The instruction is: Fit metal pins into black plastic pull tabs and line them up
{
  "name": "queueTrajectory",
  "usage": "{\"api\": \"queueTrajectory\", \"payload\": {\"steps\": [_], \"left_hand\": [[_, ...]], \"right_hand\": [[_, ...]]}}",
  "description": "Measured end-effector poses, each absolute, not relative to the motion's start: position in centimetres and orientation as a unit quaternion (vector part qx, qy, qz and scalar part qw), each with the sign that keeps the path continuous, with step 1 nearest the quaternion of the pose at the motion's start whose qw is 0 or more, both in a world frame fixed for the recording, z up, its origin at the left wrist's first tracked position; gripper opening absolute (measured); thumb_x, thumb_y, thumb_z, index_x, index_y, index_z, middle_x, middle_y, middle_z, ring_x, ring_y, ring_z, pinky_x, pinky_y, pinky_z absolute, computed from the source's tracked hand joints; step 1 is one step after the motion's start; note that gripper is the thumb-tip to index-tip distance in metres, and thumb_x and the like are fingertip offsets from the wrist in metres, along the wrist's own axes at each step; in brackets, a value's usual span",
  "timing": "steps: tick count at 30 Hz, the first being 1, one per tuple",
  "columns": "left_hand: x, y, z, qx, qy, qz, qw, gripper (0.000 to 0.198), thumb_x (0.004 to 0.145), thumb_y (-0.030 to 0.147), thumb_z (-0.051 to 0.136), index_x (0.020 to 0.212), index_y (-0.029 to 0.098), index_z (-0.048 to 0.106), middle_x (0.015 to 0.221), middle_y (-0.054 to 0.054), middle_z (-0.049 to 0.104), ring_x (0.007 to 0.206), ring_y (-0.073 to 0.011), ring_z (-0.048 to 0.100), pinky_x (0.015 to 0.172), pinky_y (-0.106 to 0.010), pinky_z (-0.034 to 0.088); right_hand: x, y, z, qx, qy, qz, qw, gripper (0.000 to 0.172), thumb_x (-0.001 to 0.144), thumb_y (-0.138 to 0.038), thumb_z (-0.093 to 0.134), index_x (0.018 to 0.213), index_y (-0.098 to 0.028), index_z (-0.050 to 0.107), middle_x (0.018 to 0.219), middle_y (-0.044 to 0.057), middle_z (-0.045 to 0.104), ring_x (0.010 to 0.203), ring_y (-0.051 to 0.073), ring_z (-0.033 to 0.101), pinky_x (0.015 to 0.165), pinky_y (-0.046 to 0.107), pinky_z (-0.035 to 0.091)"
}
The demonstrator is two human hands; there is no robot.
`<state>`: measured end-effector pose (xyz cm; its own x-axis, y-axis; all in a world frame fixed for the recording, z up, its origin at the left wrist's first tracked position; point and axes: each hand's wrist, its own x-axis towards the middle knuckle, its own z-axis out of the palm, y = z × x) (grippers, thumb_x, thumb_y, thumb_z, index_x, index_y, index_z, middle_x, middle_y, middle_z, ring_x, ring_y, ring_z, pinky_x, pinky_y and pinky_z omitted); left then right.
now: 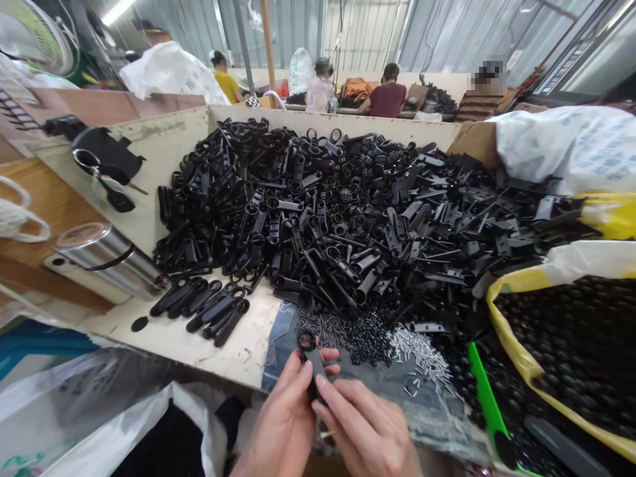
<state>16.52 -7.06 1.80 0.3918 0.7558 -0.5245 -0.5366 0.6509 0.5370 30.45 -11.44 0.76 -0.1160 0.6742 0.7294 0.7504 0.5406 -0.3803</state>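
A black plastic part [314, 366], long with a ring at its far end, is held between my two hands low in the middle of the view. My left hand [285, 414] wraps around it from the left, thumb along its face. The fingers of my right hand [368, 417] are closed on its near end; the fingertips hide whatever else is there. Just beyond lie small black pieces [342, 334] and silver pins [420, 351] on a denim cloth [392, 391]. Several similar black parts [203, 305] are lined up to the left.
A big heap of black plastic parts [318, 212] fills the bin. A steel flask [112, 258] lies at left. Right are a yellow-edged sack [517, 358] of black beads and a green strip [484, 397]. A white bag [169, 424] stands below left. Several people sit beyond.
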Motion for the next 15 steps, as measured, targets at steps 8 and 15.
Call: {"api": "queueTrajectory", "payload": {"steps": [8, 15], "left_hand": [[16.74, -7.20, 1.75, 0.137, 0.373, 0.389, 0.831, 0.035, 0.084, 0.035, 0.081, 0.116, 0.022, 0.076, 0.125, -0.009, 0.074, 0.115, -0.0242, 0.065, 0.096, -0.032, 0.051], [16.91, -7.24, 1.96, 0.091, 0.376, 0.386, 0.838, 0.032, 0.086, 0.031, 0.079, 0.115, 0.017, 0.077, 0.108, -0.011, 0.078, 0.107, -0.0220, 0.068, 0.087, -0.028, 0.054]], "right_hand": [[30.34, -11.45, 0.21, -0.484, -0.739, -0.036, 0.467, 0.025, 0.101, -0.010, 0.059, 0.123, -0.011, 0.071, 0.088, 0.010, 0.077, 0.074, 0.017, 0.076, 0.064, 0.024, 0.063], [30.50, -11.85, -0.29, -0.470, -0.742, -0.039, 0.477, 0.031, 0.099, -0.008, 0.062, 0.129, -0.010, 0.069, 0.090, 0.010, 0.076, 0.075, 0.018, 0.075, 0.064, 0.025, 0.064]]}}
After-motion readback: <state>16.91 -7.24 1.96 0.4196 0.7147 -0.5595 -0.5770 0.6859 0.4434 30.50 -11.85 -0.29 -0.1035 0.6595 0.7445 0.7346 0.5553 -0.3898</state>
